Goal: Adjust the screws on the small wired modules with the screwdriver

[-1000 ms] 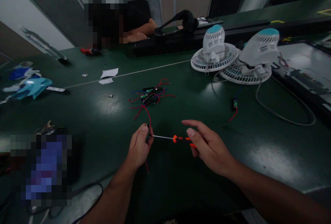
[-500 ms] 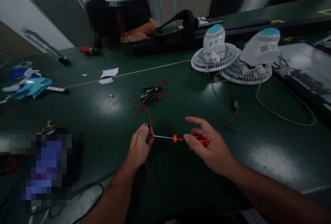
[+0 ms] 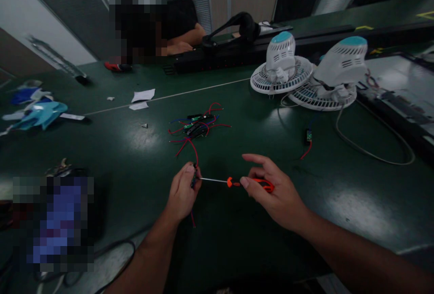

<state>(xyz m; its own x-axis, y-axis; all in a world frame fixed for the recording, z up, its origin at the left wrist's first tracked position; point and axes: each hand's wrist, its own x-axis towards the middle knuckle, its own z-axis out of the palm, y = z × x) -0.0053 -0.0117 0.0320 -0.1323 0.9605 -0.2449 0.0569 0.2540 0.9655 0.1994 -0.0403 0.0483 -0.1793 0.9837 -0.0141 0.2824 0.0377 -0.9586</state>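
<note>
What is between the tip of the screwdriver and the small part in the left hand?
Nothing visible. The screwdriver in the right hand reaches straight across to the small part pinched in the left hand; only bare table lies below the shaft.

You're working in dim light; overhead lamps leave soft glare patches on the glossy dark-green tabletop [image 3: 149, 138]. Straight lines bow toward the edges, the corners look soft, and two areas are pixelated.
</note>
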